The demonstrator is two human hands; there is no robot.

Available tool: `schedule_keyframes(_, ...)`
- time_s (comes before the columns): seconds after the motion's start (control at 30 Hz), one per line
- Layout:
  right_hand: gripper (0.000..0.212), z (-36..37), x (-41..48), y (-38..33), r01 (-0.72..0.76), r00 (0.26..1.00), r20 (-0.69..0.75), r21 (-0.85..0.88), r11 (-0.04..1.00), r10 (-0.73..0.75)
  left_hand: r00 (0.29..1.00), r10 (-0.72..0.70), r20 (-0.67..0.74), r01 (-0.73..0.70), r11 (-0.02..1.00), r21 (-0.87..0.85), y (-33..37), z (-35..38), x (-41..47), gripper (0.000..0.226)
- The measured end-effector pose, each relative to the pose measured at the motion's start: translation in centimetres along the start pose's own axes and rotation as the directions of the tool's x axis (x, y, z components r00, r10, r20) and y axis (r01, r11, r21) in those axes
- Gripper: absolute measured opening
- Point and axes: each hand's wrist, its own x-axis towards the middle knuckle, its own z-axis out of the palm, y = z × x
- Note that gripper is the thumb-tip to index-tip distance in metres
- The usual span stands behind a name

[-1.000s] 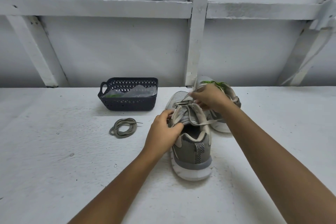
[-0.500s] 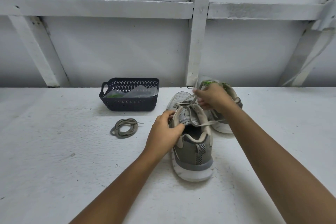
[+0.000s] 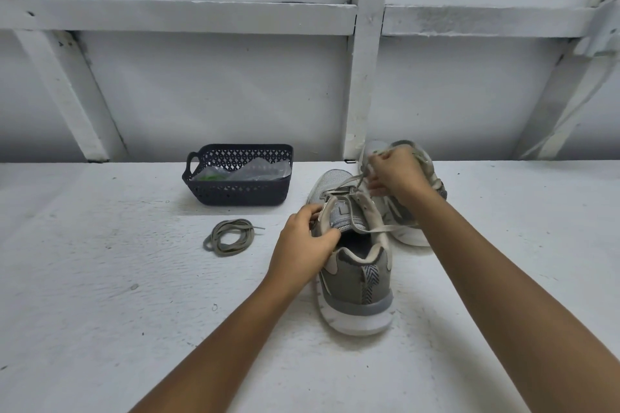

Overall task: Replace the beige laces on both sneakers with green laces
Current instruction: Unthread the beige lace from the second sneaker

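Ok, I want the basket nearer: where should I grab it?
Hook the loop handle on the left end of the basket, coming from the left: it juts clear of the wall, while the shoe sits close on the right.

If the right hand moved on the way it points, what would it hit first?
Likely the toe of the far grey mesh sneaker beyond the right hand, then the white wall post; depth is unclear.
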Motion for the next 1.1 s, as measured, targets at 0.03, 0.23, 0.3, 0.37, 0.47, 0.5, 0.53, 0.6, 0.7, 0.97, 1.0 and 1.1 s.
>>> schedule_keyframes(0.03, 0.029, 0.1, -0.3, 0.3, 0.005, 0.998, 0.064, -0.077, 0.997, 0.0, 1.0, 0.002, -0.002, -0.002, 1.0, 0.001, 0.0, 0.0, 0.0, 0.043)
schedule_keyframes(0.23, 0.027, 0.4, -0.5, 1.4, 0.138, 0.989, 0.109, -0.447, 0.884, -0.1, 1.0, -0.004, -0.001, 0.004, 1.0, -0.001, 0.0, 0.0, 0.0, 0.043)
schedule_keyframes(0.3, 0.025, 0.6, -0.5, 1.4, 0.143, 0.989, 0.1, -0.482, 0.865, -0.108, 1.0, 0.001, -0.001, -0.001, 1.0, -0.003, 0.1, 0.0, 0.0, 0.042)
schedule_keyframes(0.37, 0.021, 0.8, -0.4, 1.4, 0.148, 0.989, 0.084, -0.495, 0.856, -0.123, 1.0, 0.004, -0.001, -0.004, 1.0, -0.005, 0.1, 0.0, 0.0, 0.042)
schedule_keyframes(0.47, 0.02, 0.6, -0.1, 1.3, 0.131, 0.989, -0.023, -0.324, 0.937, -0.147, 1.0, 0.005, 0.003, -0.005, 1.0, -0.013, 0.1, 0.0, 0.0, 0.043)
schedule_keyframes(0.5, 0.022, 0.3, 0.0, 1.2, 0.112, 0.99, -0.066, -0.213, 0.971, -0.128, 1.0, 0.004, 0.004, -0.004, 1.0, -0.013, 0.0, 0.0, 0.0, 0.043)
schedule_keyframes(0.53, 0.023, -0.1, 0.0, 1.0, 0.099, 0.989, -0.099, -0.121, 0.988, -0.111, 1.0, 0.005, 0.005, -0.005, 1.0, -0.012, 0.0, -0.1, 0.0, 0.043)
schedule_keyframes(0.6, 0.029, -1.1, -0.3, 1.1, 0.106, 0.986, -0.117, -0.081, 0.991, -0.115, 1.0, 0.012, 0.029, -0.012, 1.0, 0.002, -0.1, -0.2, 0.2, 0.043)
schedule_keyframes(0.7, 0.039, -1.9, -1.6, 1.6, 0.171, 0.983, -0.036, -0.184, 0.968, -0.18, 0.995, 0.044, 0.092, -0.049, 0.998, 0.048, -0.1, -0.6, 0.7, 0.039)
schedule_keyframes(0.97, 0.02, -0.9, -5.7, 4.5, 0.285, 0.958, 0.102, -0.235, 0.929, -0.268, 0.993, 0.055, 0.104, -0.073, 0.981, 0.178, 1.3, -1.5, 5.9, 0.026)
schedule_keyframes(1.0, 0.019, -0.8, -5.8, 4.7, 0.284, 0.959, 0.085, -0.225, 0.932, -0.271, 0.988, 0.064, 0.139, -0.095, 0.968, 0.232, 1.4, -1.4, 6.6, 0.026)
schedule_keyframes(1.1, 0.017, -0.6, -6.1, 5.1, 0.292, 0.956, 0.05, -0.215, 0.932, -0.288, 0.969, 0.08, 0.234, -0.163, 0.918, 0.361, 1.6, -1.0, 8.3, 0.023)
